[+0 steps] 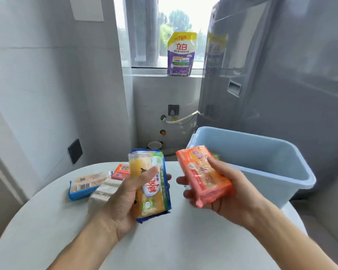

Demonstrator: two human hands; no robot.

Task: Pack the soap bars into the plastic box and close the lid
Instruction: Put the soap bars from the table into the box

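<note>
My left hand (125,199) grips a yellow soap bar in a blue and green wrapper (152,191), held upright above the white round table (164,240). My right hand (228,193) holds an orange-wrapped soap bar (201,172), tilted, close to the near left wall of the open light-blue plastic box (261,152). The box stands at the table's right edge, and something green shows inside it behind the orange bar. On the table to the left lie a blue-wrapped soap bar (84,185), a white-wrapped one (103,191) and an orange one (121,171). No lid is in view.
A grey refrigerator (281,65) rises behind the box on the right. A purple and yellow detergent pouch (180,54) stands on the window sill. A white wall with a black socket (74,151) is to the left. A hose and a small bowl sit on the floor beyond.
</note>
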